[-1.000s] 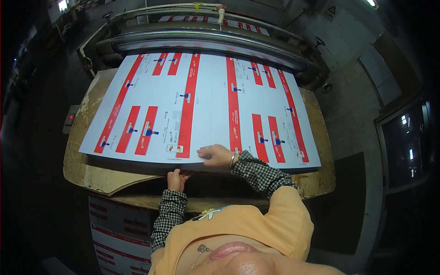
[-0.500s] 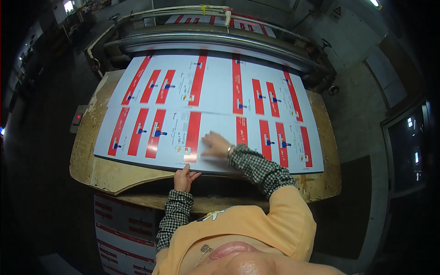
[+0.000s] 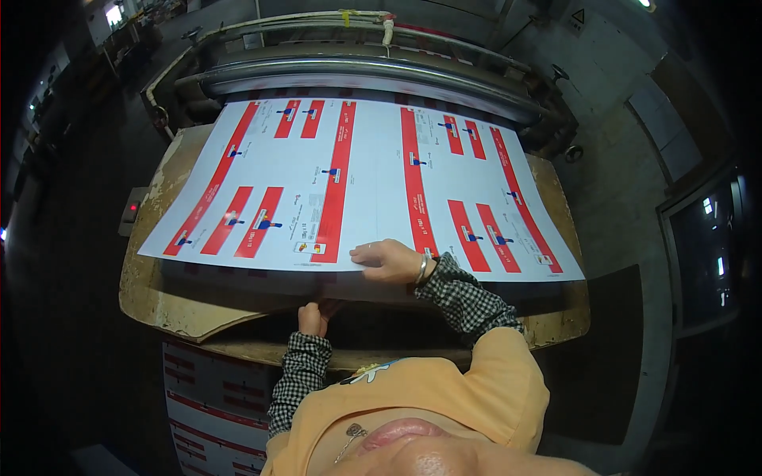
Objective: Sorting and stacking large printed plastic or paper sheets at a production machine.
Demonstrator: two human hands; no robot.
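The 2 hands are apart, at the near side of a wooden tabletop (image 3: pixel 175 305). A wide white printed sheet (image 3: pixel 373 178) with red bars and small blue figures spans most of that tabletop, from the near side to a long metal roller (image 3: pixel 357 71) along the far edge. The sheet's near edge appears raised, with a dark shadowed band below it.

The right hand (image 3: pixel 393 262) lies at the middle of the sheet's near edge, fingers on the white surface; I cannot tell whether the thumb pinches from beneath. A bracelet (image 3: pixel 422 268) circles its wrist. The left hand (image 3: pixel 314 318) is lower and farther left, by the shadowed band near the tabletop's near edge; its fingertips are too dark to tell whether they grip anything.

Both forearms wear checked sleeves (image 3: pixel 298 373). More printed sheets (image 3: pixel 198 397) lie below the tabletop's near left corner. A small box with a red light (image 3: pixel 131 210) sits beside the left edge, and a handwheel (image 3: pixel 574 154) stands near the far right corner.
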